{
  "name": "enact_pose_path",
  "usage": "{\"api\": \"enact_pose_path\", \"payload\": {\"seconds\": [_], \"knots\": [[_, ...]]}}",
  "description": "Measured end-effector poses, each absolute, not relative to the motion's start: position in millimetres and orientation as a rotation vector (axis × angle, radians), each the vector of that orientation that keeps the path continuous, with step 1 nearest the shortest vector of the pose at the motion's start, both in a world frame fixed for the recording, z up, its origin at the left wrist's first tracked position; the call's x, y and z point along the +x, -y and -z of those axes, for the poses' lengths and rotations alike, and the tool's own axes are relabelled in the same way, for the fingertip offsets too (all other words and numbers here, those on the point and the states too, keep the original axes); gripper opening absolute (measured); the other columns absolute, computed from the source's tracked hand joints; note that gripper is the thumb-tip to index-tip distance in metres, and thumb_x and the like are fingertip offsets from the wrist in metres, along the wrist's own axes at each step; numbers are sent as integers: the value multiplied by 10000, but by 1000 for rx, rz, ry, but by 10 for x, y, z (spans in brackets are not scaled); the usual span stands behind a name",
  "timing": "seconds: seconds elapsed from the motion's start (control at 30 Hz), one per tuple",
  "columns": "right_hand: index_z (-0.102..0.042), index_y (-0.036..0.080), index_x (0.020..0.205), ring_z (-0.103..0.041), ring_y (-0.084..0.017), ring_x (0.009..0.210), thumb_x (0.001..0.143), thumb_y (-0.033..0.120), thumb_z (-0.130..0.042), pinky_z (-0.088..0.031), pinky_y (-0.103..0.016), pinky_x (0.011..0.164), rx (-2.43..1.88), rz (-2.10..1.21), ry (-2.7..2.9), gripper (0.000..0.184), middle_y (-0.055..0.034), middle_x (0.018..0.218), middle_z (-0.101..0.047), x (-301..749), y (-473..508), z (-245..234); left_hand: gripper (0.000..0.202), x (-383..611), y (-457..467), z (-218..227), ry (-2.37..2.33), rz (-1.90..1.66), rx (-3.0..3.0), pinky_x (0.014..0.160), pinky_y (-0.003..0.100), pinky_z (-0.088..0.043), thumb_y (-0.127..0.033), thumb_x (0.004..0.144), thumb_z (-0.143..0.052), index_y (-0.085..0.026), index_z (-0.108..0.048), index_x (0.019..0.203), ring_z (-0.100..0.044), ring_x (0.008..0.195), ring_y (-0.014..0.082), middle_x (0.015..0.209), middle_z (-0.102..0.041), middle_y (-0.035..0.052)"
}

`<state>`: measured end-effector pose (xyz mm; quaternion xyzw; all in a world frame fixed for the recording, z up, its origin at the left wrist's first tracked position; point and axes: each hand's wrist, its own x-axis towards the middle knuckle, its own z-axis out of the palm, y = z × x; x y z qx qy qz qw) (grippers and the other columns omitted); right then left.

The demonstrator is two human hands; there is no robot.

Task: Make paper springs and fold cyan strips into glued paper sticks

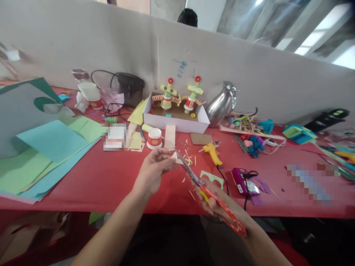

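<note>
Between the fingertips of my left hand (pixel 156 166) is a small pale piece of paper (pixel 175 158), held above the red table. My right hand (pixel 213 201) is closed around the red handles of a pair of scissors (pixel 195 178), whose blades point away from me and meet the paper's right side. A bit of yellow shows under the right hand's fingers; what it is I cannot make out. Paper scraps (pixel 189 159) lie scattered just beyond the blades. Beside them stands a red and white paper cup (pixel 154 138), upright, a little past my left hand.
Two paper figures stand in a white box (pixel 177 123) at the back, next to a steel jug (pixel 222 105). A yellow glue gun (pixel 213 153) and a purple power box (pixel 244 183) with cords lie to the right. Coloured paper sheets (pixel 52 142) cover the left.
</note>
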<state>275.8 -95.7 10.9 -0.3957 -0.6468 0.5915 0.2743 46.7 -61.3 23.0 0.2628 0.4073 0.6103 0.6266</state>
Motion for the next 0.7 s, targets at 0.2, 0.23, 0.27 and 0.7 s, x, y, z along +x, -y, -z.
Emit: {"api": "enact_pose_path", "payload": {"seconds": [0.2, 0.23, 0.27, 0.7], "knots": [[-538, 262, 1094, -289, -61, 480, 680, 804, -621, -226, -207, 389, -1026, -1756, 1611, 688, 46, 725, -405, 2758, 923, -71, 331, 466, 560, -216, -951, -1389, 608, 783, 306, -563, -175, 629, -837, -178, -592, 852, -683, 714, 131, 725, -653, -27], [-532, 263, 1090, -282, -58, 466, 681, 802, -625, -225, -209, 383, -1045, -1767, 1595, 683, 50, 713, -403, 2755, 924, -66, 326, 464, 554, -211, -945, -1388, 614, 792, 311, -563, -176, 633, -835, -179, -595, 854, -683, 718, 131, 730, -655, -27], [-527, 264, 1087, -278, -54, 449, 687, 795, -627, -236, -212, 380, -1058, -1777, 1584, 673, 54, 701, -405, 2752, 928, -62, 323, 461, 547, -203, -941, -1389, 618, 798, 316, -563, -178, 635, -835, -181, -598, 855, -683, 721, 132, 731, -656, -26], [-482, 277, 1273, -352, -52, 393, 771, 773, -549, -263, -187, 361, -1153, -1703, 1604, 709, 44, 694, -483, 2709, 998, -131, 311, 426, 509, -140, -923, -1373, 616, 789, 306, -555, -191, 627, -844, -178, -622, 844, -653, 700, 116, 725, -651, -22]]}}
